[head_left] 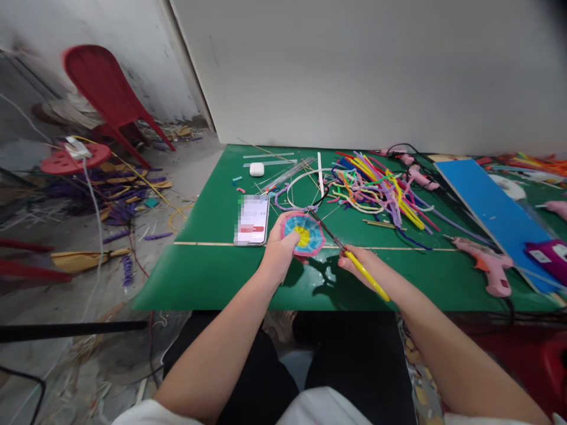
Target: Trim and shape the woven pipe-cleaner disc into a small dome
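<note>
Woven disc (303,235) sits tilted up in the left hand (279,251), fingers curled around its rim, exposing the edge. Right hand (357,265) grips yellow-handled scissors (349,257), blades reaching that edge.

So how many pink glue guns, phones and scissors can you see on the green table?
Pink glue guns: 4
Phones: 1
Scissors: 1, in the right hand
Total: 6
</note>
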{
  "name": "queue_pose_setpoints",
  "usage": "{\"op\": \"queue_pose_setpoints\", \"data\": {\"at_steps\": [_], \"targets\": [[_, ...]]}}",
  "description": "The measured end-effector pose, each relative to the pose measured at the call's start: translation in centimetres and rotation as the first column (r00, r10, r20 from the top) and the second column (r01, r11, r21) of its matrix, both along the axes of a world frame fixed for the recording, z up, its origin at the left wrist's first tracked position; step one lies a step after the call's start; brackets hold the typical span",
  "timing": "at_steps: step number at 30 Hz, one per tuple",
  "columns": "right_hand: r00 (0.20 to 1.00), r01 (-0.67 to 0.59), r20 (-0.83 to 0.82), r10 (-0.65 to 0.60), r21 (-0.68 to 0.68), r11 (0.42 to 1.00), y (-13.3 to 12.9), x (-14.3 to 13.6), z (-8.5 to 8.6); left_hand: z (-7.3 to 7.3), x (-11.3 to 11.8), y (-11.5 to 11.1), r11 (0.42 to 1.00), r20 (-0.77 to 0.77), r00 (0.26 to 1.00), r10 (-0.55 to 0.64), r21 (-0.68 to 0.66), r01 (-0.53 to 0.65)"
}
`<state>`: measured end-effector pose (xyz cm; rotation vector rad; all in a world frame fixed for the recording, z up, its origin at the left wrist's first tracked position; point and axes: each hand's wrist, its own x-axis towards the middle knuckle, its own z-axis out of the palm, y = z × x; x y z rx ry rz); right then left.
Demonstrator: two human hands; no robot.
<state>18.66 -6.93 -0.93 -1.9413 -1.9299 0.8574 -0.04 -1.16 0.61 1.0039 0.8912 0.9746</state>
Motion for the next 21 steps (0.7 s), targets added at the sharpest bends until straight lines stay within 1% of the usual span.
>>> {"op": "queue_pose_setpoints", "data": {"at_steps": [11, 18, 21], "targets": [[0.999, 0.02, 0.034, -0.02, 0.009, 1.0, 0.0, -0.2, 0.1, 0.2, 0.0, 0.1, 1.0, -0.008, 1.0, -0.004, -0.027, 0.003], [0.998, 0.058, 0.008, -0.058, -0.01, 0.998, -0.6, -0.2, 0.3, 0.3, 0.0, 0.0, 0.997, -0.01, 0.999, -0.044, -0.062, 0.043], [0.999, 0.054, 0.012, -0.053, -0.053, 0.997, -0.9, 0.1, 0.4, 0.1, 0.3, -0.3, 0.994, -0.012, 0.999, -0.053, -0.092, 0.051]]}}
